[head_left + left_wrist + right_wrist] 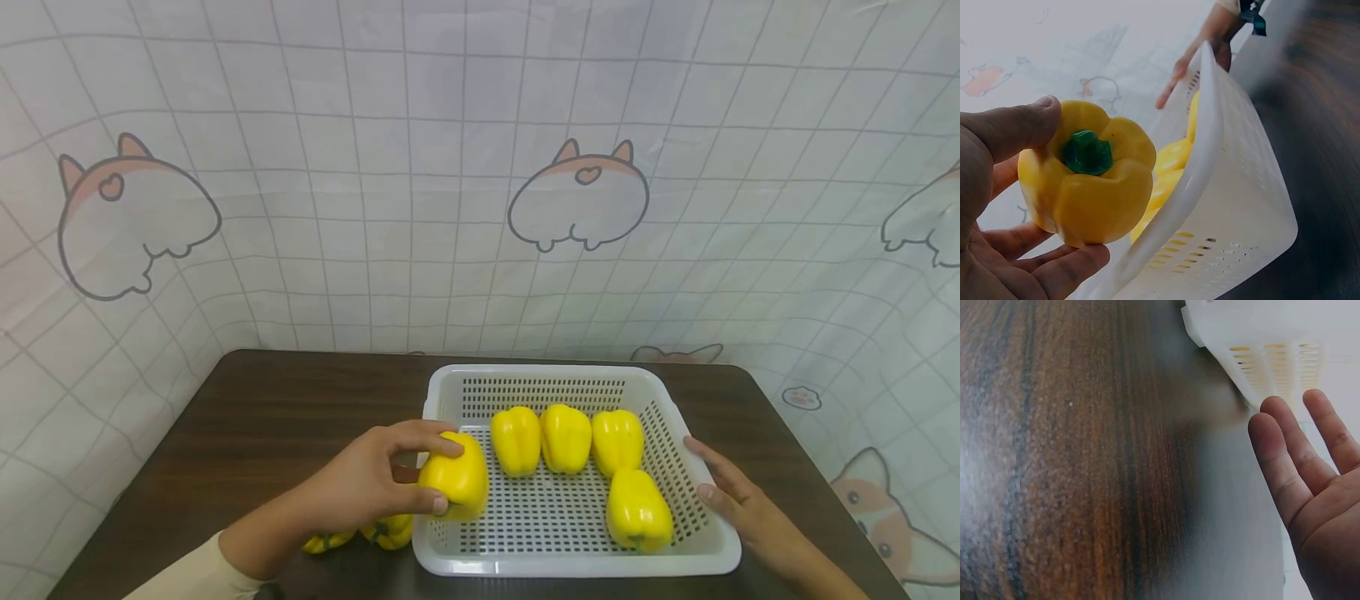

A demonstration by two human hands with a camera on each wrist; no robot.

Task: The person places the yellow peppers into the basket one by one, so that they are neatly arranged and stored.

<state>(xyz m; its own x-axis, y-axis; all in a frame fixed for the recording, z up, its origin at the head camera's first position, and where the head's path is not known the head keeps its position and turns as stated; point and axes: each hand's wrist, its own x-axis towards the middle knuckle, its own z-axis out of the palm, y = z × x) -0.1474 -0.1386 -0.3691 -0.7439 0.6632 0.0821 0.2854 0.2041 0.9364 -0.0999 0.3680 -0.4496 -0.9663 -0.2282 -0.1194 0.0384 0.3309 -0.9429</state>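
My left hand (375,471) grips a yellow bell pepper (457,475) between thumb and fingers, over the left rim of a white plastic basket (577,567). The left wrist view shows this pepper's green stem (1088,153) facing the camera. Inside the basket lie several more yellow peppers, three in a row (566,439) towards the back and one pepper (639,510) at the front right. At the basket's right rim is my right hand (750,504), its fingertips close against the side. Its fingers look loosely extended in the right wrist view, holding nothing.
Two more yellow peppers (390,531) lie on the dark wood table (300,400) left of the basket, partly hidden by my left forearm. A white gridded sheet (450,208) with cartoon animals stands behind the table and along its sides.
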